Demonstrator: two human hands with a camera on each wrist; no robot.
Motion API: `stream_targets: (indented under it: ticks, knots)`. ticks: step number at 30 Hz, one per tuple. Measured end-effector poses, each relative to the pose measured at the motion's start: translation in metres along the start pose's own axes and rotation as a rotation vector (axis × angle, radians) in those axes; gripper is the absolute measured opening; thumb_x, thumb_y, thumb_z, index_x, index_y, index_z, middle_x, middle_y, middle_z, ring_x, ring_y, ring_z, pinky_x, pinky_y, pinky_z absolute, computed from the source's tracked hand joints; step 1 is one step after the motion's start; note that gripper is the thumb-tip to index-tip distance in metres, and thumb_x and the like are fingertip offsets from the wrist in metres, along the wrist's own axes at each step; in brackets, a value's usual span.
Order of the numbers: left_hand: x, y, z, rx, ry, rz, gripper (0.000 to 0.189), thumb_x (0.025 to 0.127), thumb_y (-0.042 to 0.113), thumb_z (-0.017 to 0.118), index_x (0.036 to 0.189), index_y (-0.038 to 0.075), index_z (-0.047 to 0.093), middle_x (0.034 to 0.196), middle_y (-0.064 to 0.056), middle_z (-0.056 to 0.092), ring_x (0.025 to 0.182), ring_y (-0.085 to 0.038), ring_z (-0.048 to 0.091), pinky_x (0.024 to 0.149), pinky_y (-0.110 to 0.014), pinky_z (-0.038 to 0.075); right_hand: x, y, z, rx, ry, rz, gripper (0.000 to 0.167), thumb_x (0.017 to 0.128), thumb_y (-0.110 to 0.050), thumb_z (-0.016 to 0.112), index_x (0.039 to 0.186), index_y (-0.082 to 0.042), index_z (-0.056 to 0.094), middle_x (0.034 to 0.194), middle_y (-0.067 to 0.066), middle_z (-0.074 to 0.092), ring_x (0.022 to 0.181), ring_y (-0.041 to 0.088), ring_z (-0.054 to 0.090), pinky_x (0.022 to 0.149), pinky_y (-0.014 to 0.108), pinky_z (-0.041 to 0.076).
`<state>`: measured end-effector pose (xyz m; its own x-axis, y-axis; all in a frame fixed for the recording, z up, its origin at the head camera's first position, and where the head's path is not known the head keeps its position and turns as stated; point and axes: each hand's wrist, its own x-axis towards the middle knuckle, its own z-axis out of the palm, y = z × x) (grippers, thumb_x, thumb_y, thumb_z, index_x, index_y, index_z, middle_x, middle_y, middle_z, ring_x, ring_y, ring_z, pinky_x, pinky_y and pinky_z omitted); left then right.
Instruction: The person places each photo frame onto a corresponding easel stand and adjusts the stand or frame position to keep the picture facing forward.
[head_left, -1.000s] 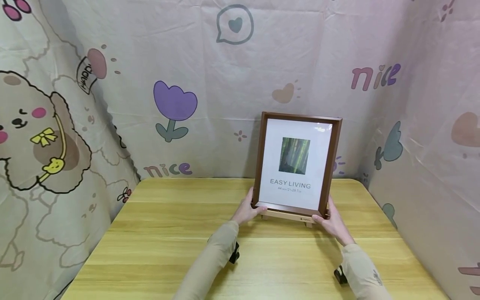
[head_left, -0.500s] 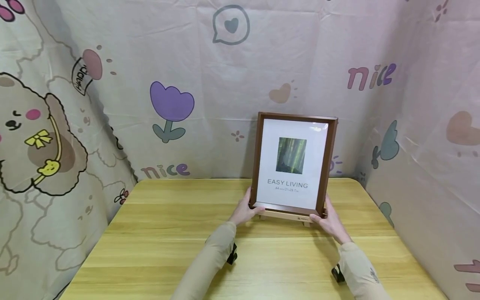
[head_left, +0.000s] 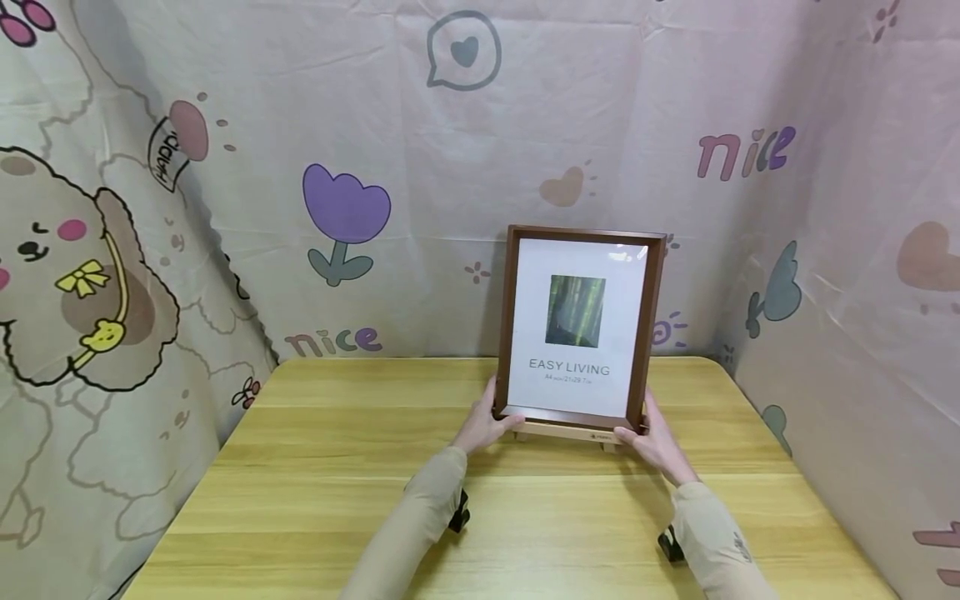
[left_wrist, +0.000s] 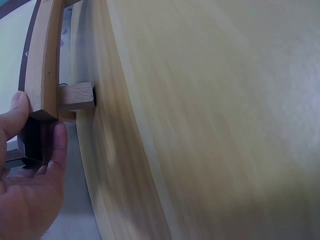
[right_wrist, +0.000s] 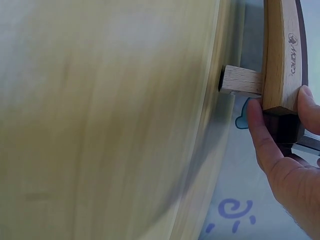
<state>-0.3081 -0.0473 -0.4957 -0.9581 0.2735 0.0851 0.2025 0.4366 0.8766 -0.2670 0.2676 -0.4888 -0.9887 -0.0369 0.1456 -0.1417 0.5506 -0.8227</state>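
Note:
A brown picture frame [head_left: 577, 392] with a small forest print and the words "EASY LIVING" leans upright on a light wooden easel [head_left: 562, 431]. My left hand [head_left: 480, 427] grips its lower left corner, thumb in front and fingers behind. At the lower right corner, my right hand [head_left: 658, 442] holds it the same way. In the left wrist view, the easel's ledge [left_wrist: 42, 60] ends beside the thumb, with a short wooden foot [left_wrist: 76, 96] close to the tabletop. A printed mark shows on the ledge [right_wrist: 281, 60] in the right wrist view. The easel's back is hidden.
The wooden table [head_left: 300, 467] spreads left and in front of the frame. A patterned cloth backdrop [head_left: 450, 167] rises behind the table's far edge and along both sides. Black wrist straps [head_left: 459, 512] show under the sleeves.
The frame and easel have shifted slightly left across the table, both hands moving with them. The grip at the lower corners looks the same. The head view has swayed a little.

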Motion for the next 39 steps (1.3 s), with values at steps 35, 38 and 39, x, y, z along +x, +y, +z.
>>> stream_targets:
  ticks: [35,38,39]
  knots:
    - [-0.009,-0.016,-0.024,0.009,0.047,0.045,0.100,0.091,0.023,0.076,0.160,-0.004,0.008,0.162,-0.030,0.026,0.148,-0.047,0.032,0.123,-0.058,0.027,0.008,-0.014,0.026,0.002,-0.015,-0.004,0.103,0.090,0.002,0.068,0.163,-0.012,-0.004,0.149,0.041,0.039,0.125,0.055,0.055,0.114,0.064,0.038]
    - [-0.010,-0.018,-0.025,0.005,0.055,0.056,0.099,0.090,0.022,0.076,0.159,-0.004,0.010,0.160,-0.031,0.029,0.147,-0.048,0.034,0.123,-0.058,0.028,0.009,-0.015,0.027,0.007,-0.020,0.000,0.103,0.091,0.001,0.067,0.163,-0.012,-0.004,0.152,0.040,0.034,0.127,0.056,0.053,0.115,0.064,0.036]
    - [-0.010,-0.018,-0.026,0.004,0.056,0.056,0.099,0.091,0.022,0.076,0.159,-0.004,0.010,0.160,-0.031,0.029,0.146,-0.048,0.034,0.123,-0.058,0.028,0.009,-0.015,0.027,0.006,-0.020,0.001,0.102,0.091,0.001,0.067,0.163,-0.012,-0.004,0.152,0.040,0.034,0.128,0.056,0.052,0.115,0.064,0.036]
